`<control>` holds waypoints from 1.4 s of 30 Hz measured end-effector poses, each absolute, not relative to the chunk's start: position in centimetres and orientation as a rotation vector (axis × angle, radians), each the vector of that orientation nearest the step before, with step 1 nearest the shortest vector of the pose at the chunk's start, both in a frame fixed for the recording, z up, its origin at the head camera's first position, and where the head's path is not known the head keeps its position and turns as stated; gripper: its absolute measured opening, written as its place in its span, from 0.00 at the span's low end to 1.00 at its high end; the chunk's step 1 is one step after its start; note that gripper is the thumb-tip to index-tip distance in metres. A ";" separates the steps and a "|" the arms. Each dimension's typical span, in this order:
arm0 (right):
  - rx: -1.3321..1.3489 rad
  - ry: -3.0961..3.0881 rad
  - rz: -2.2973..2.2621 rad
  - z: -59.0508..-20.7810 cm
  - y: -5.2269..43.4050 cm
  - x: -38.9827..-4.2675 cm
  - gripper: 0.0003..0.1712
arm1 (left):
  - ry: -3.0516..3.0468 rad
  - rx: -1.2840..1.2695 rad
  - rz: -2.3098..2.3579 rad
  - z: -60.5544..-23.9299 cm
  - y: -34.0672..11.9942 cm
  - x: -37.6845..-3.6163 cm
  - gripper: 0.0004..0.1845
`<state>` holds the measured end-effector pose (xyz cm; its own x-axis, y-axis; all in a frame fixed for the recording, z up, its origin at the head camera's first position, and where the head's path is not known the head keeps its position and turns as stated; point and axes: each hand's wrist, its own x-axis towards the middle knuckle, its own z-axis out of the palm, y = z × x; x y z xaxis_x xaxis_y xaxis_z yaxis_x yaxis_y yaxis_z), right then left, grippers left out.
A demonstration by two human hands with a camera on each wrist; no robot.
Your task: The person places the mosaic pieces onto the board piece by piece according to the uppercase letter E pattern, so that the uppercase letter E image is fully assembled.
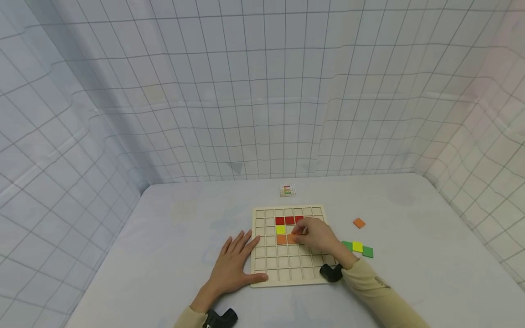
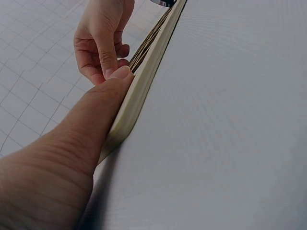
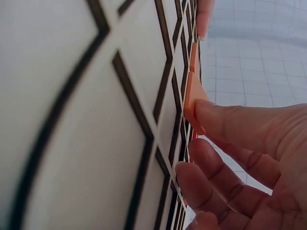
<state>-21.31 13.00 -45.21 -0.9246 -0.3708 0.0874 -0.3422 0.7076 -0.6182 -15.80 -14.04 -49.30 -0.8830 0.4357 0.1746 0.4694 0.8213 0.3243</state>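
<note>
My right hand point(image 1: 317, 234) pinches a square orange tile point(image 3: 193, 103) over the pale wooden grid board point(image 1: 271, 263). In the right wrist view the thumb presses on the tile, which sits tilted at a grid cell. Beside it another orange tile point(image 1: 281, 239) lies in the board. A yellow tile point(image 1: 280, 229) is above that, and red tiles point(image 1: 289, 220) form a row higher up, partly behind the right hand. My left hand point(image 1: 231, 269) rests spread along the board's left edge, its thumb point(image 2: 103, 98) lying on the near corner.
Right of the board lie a loose orange tile point(image 1: 359, 222), a yellow tile point(image 1: 357, 247) and green tiles point(image 1: 368, 252), one partly behind the right arm. A small pattern card point(image 1: 287, 190) lies beyond the board on the white table point(image 1: 172, 237). Grid-patterned curtains surround the table.
</note>
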 end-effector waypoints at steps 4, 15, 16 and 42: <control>-0.596 2.871 -1.003 -45.2 12.8 -21.2 0.06 | -2.906 -0.717 -0.547 -49.4 -14.1 -15.8 0.54; -0.746 2.818 -1.021 -45.4 13.8 -20.7 0.03 | -2.903 -0.717 -0.525 -49.7 -14.1 -15.9 0.54; -0.766 2.814 -1.026 -45.5 14.1 -20.6 0.02 | -2.902 -0.718 -0.524 -49.7 -14.0 -15.9 0.54; -0.195 3.094 -0.850 -44.1 25.6 -20.8 0.22 | -2.887 -0.739 -0.523 -49.5 -14.2 -15.8 0.54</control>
<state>-20.76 25.64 -44.10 -0.9900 -0.0973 0.1026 -0.1360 0.8530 -0.5038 -15.84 -14.15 -49.53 -0.8743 0.4448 0.1945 0.4847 0.8214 0.3005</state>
